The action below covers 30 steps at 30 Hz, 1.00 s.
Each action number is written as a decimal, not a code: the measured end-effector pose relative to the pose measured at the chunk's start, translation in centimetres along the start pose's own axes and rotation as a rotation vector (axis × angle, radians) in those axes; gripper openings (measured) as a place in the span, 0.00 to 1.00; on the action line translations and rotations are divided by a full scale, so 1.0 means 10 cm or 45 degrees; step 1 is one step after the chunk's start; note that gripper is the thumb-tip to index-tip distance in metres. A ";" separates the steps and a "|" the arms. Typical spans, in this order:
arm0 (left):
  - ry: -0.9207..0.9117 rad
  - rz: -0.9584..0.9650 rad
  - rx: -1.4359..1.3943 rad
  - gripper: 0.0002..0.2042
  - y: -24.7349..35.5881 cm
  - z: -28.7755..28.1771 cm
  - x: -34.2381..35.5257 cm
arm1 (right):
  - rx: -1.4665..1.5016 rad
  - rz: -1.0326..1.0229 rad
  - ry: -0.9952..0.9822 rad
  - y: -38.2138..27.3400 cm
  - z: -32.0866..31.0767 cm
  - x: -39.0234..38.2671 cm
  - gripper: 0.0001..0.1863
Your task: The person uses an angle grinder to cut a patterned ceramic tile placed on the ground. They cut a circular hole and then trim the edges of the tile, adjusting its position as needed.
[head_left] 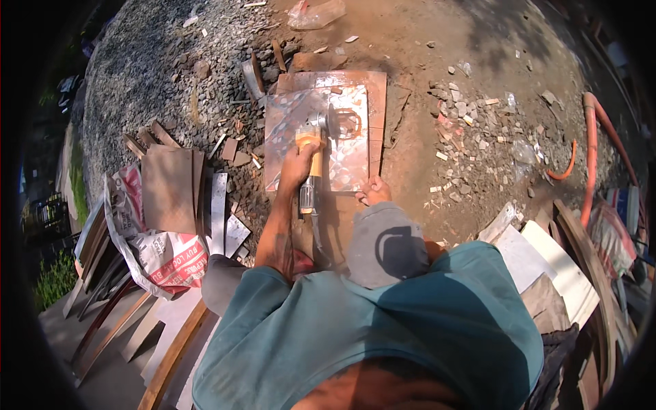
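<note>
My left hand (301,160) is closed around a yellow angle grinder (312,171), whose disc (331,121) is over a patterned square tile (285,143); whether it touches the surface I cannot tell. A dark cord runs down from the grinder's lower end. The tile lies on a larger reddish-brown slab (377,102). At the tile's lower right corner, my right hand (372,191) has its fingers curled on the edge.
Stacked tile offcuts (171,188) and a printed sack (167,260) lie at left. Gravel (137,75) and rubble (465,116) flank the work spot. An orange pipe (590,157), boards (570,239) and pale panels (547,266) are at right. My grey-clad knee (372,242) is below my right hand.
</note>
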<state>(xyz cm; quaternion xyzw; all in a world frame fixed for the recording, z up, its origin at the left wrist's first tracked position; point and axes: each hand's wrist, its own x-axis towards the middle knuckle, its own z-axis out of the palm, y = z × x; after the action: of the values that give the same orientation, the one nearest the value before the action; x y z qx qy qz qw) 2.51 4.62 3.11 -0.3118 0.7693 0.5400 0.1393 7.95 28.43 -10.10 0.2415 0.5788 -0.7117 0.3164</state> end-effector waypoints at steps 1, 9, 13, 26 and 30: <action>0.028 0.090 -0.093 0.20 -0.04 0.01 0.01 | -0.011 0.012 -0.003 -0.04 0.02 -0.02 0.13; 0.066 0.114 0.216 0.19 -0.12 0.02 0.14 | 0.014 -0.004 -0.024 -0.01 -0.03 -0.03 0.12; -0.116 0.211 -0.297 0.22 -0.35 -0.06 0.15 | -0.013 0.021 -0.040 -0.12 0.03 -0.13 0.12; -0.025 0.213 -0.469 0.19 -0.40 -0.32 -0.18 | -0.239 0.036 -0.031 -0.11 0.04 -0.02 0.09; -0.035 0.226 -0.396 0.17 -0.47 -0.25 -0.04 | -0.245 -0.033 0.041 -0.06 0.06 -0.04 0.19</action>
<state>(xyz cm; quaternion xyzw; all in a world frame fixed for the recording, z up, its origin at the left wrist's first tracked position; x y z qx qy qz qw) 6.06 1.43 0.82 -0.2531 0.6989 0.6669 0.0517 7.78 28.02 -9.23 0.2140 0.6527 -0.6527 0.3196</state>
